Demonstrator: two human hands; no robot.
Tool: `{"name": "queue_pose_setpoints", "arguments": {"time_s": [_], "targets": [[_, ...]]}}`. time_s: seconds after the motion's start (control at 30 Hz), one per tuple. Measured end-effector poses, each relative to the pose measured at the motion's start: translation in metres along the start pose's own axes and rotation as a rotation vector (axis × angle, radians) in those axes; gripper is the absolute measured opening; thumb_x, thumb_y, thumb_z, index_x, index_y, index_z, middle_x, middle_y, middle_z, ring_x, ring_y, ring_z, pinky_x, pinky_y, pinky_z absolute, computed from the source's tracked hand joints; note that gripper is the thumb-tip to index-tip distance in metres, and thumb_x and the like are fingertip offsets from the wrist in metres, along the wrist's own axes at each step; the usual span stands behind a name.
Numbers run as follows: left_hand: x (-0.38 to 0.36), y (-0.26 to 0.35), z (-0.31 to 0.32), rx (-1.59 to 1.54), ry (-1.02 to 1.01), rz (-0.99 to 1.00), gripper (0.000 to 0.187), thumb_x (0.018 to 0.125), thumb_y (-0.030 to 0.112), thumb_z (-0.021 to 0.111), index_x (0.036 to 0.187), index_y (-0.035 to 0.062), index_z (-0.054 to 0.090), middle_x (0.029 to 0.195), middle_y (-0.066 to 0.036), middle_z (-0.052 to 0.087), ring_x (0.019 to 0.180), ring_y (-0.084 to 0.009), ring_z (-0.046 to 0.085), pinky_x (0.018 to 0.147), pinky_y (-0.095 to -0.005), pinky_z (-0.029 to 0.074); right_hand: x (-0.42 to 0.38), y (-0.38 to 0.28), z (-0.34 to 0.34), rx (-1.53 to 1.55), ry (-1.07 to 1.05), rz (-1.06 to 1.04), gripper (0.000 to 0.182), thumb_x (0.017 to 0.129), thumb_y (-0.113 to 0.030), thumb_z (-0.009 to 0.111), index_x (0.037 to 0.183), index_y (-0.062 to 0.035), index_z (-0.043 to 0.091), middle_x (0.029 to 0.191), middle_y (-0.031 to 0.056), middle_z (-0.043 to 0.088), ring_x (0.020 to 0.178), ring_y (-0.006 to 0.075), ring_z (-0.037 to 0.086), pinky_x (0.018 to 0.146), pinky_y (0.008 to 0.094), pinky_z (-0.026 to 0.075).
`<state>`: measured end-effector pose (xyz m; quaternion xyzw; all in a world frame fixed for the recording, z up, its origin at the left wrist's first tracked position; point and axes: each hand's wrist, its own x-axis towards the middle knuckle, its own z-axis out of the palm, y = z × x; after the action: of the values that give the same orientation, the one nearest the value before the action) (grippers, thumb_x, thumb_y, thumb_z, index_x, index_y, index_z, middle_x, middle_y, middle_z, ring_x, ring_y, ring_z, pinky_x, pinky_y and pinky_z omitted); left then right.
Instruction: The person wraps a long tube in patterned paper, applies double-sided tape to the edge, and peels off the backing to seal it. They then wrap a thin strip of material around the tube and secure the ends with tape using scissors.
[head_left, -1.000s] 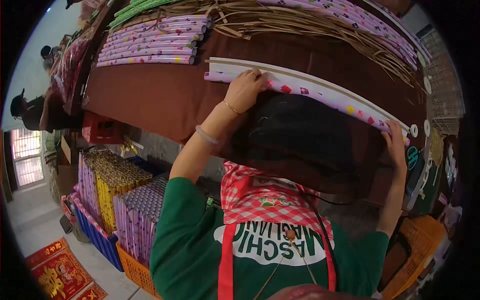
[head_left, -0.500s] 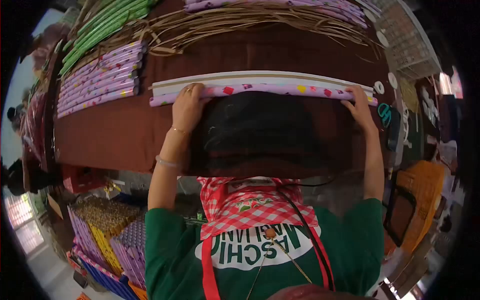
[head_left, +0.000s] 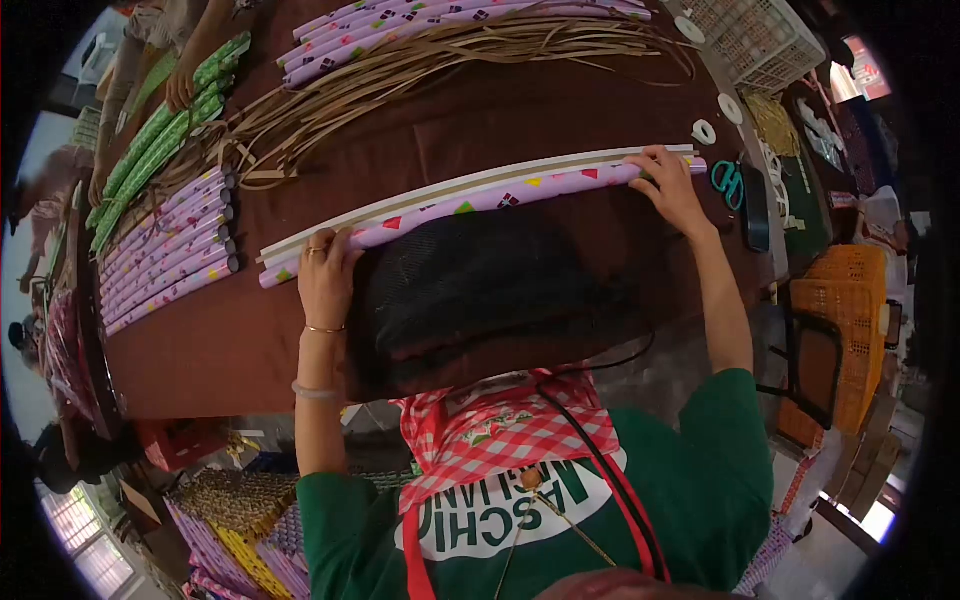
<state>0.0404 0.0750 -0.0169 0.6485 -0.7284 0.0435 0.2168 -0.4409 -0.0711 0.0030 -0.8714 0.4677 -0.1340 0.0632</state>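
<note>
A long lilac patterned wrapping paper roll [head_left: 480, 205] lies across the brown-covered table. A narrow white edge strip [head_left: 400, 202] with a tan line runs along its far side. My left hand [head_left: 327, 275], with a ring and bracelets, grips the roll near its left end, fingers curled over the far edge. Near the other end, my right hand [head_left: 672, 190] holds the roll between thumb and fingers. A dark mesh cloth bundle [head_left: 480, 280] rests between my forearms, just in front of the roll.
Lilac rolls [head_left: 170, 255] and green rolls [head_left: 165, 145] lie at left, where another person's hand [head_left: 180, 88] touches the green ones. Long brown strips [head_left: 400, 75] stretch behind. At right are teal scissors [head_left: 728, 185], a black flat object [head_left: 756, 210], a white tape ring [head_left: 704, 132] and a crate [head_left: 750, 45].
The white strip beside the roll has become narrower as the paper rolled up. The view has turned, so the roll now slants up to the right. Both hands remain on it.
</note>
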Motion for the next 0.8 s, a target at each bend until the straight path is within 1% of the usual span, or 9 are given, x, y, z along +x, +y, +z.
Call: {"name": "queue_pose_setpoints", "arguments": {"time_s": [0.03, 0.1, 0.17, 0.23, 0.43, 0.57, 0.63, 0.7, 0.8], "targets": [[0.0, 0.001, -0.001, -0.011, -0.006, -0.016, 0.036, 0.075, 0.013, 0.067, 0.109, 0.0068, 0.058, 0.102, -0.012, 0.055, 0.09, -0.0317, 0.053, 0.078, -0.0412, 0.044, -0.001, 0.0, 0.002, 0.006, -0.002, -0.003, 0.03, 0.081, -0.019, 0.062, 0.11, -0.011, 0.056, 0.108, 0.008, 0.05, 0.103, 0.0275, 0.048, 0.092, 0.0386, 0.033], [0.002, 0.006, -0.007, -0.051, -0.017, -0.054, 0.036, 0.074, 0.013, 0.067, 0.109, 0.0066, 0.058, 0.101, -0.011, 0.056, 0.091, -0.0316, 0.053, 0.079, -0.0407, 0.044, -0.001, -0.001, 0.005, -0.051, 0.101, -0.04, 0.031, 0.082, -0.021, 0.061, 0.111, -0.0111, 0.055, 0.111, 0.0066, 0.053, 0.106, 0.0253, 0.049, 0.093, 0.0393, 0.032], [0.004, 0.009, -0.009, -0.087, -0.024, -0.094, 0.037, 0.074, 0.013, 0.068, 0.109, 0.0065, 0.058, 0.1, -0.011, 0.056, 0.092, -0.0314, 0.053, 0.079, -0.0401, 0.044, -0.003, -0.002, 0.007, -0.094, 0.098, -0.032, 0.031, 0.082, -0.021, 0.061, 0.111, -0.0111, 0.054, 0.113, 0.0064, 0.053, 0.108, 0.0244, 0.049, 0.094, 0.0396, 0.031], [0.004, 0.01, -0.011, -0.104, 0.04, 0.013, 0.038, 0.073, 0.013, 0.068, 0.109, 0.0064, 0.057, 0.1, -0.011, 0.056, 0.093, -0.0312, 0.053, 0.081, -0.0388, 0.044, -0.005, -0.003, 0.011, -0.134, 0.1, -0.023, 0.032, 0.082, -0.022, 0.061, 0.112, -0.0112, 0.054, 0.115, 0.0063, 0.054, 0.109, 0.0236, 0.049, 0.096, 0.0399, 0.03], [-0.002, 0.005, -0.002, -0.107, 0.062, -0.089, 0.032, 0.074, 0.015, 0.068, 0.102, 0.0051, 0.056, 0.101, -0.011, 0.058, 0.095, -0.0321, 0.053, 0.083, -0.0397, 0.043, -0.007, -0.006, 0.015, -0.166, 0.143, 0.013, 0.033, 0.081, -0.021, 0.062, 0.112, -0.013, 0.054, 0.116, 0.0049, 0.054, 0.113, 0.0222, 0.048, 0.098, 0.0427, 0.028], [-0.001, 0.003, -0.004, -0.135, 0.002, -0.131, 0.029, 0.075, 0.018, 0.067, 0.1, 0.0062, 0.056, 0.098, -0.011, 0.059, 0.096, -0.0329, 0.054, 0.083, -0.0396, 0.044, -0.005, -0.003, 0.014, -0.179, 0.11, 0.04, 0.033, 0.081, -0.018, 0.062, 0.113, -0.0141, 0.055, 0.116, 0.0049, 0.055, 0.115, 0.021, 0.047, 0.098, 0.0422, 0.027], [-0.001, 0.001, -0.001, -0.091, 0.037, -0.069, 0.03, 0.074, 0.018, 0.068, 0.1, 0.0068, 0.057, 0.098, -0.011, 0.06, 0.097, -0.0332, 0.054, 0.084, -0.0399, 0.045, -0.002, -0.005, 0.011, -0.15, 0.132, -0.007, 0.033, 0.081, -0.016, 0.062, 0.113, -0.0138, 0.056, 0.115, 0.005, 0.054, 0.111, 0.0224, 0.048, 0.097, 0.0416, 0.028], [-0.002, 0.003, 0.001, -0.081, 0.041, -0.081, 0.031, 0.073, 0.018, 0.068, 0.1, 0.0066, 0.057, 0.099, -0.011, 0.06, 0.098, -0.0333, 0.055, 0.085, -0.0408, 0.045, 0.0, -0.007, 0.009, -0.152, 0.109, 0.027, 0.03, 0.081, -0.018, 0.061, 0.111, -0.0126, 0.057, 0.113, 0.0057, 0.052, 0.109, 0.0249, 0.048, 0.098, 0.0425, 0.027], [0.001, 0.005, 0.0, -0.025, 0.168, 0.0, 0.034, 0.07, 0.016, 0.07, 0.1, 0.0062, 0.058, 0.101, -0.01, 0.056, 0.099, -0.0305, 0.053, 0.084, -0.0401, 0.045, 0.004, -0.013, 0.003, -0.139, 0.064, 0.035, 0.028, 0.084, -0.016, 0.058, 0.111, -0.0134, 0.057, 0.11, 0.0072, 0.05, 0.106, 0.0262, 0.048, 0.097, 0.0427, 0.027]]}}
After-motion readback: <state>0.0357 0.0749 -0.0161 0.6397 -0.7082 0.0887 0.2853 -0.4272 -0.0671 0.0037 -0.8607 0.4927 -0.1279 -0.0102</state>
